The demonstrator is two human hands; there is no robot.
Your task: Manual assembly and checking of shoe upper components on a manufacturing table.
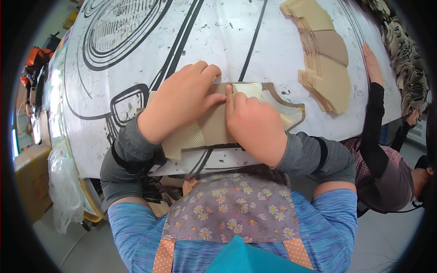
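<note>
A sewn fabric panel [215,127] lies on the table in front of me, with a smooth taupe middle and perforated beige material at its left end. Its right end shows a pale, whitish backing with a brown curved edge. My left hand [182,100] rests over the panel's left half, fingers bent at its far edge and thumb pointing right. Against that thumb, my right hand [255,120] presses the panel with its index finger laid along a seam line; the other fingers curl in. Both hands are closed on the panel. Its parts under my palms are hidden.
Similar beige panels lie in a fanned stack [325,48] at the far right. Beyond it, a co-worker's hand [372,63] touches the white table cover [268,41] with black line drawings. Bundled pieces [403,54] line the right edge. A cardboard box [33,177] and plastic bag [66,186] are at left.
</note>
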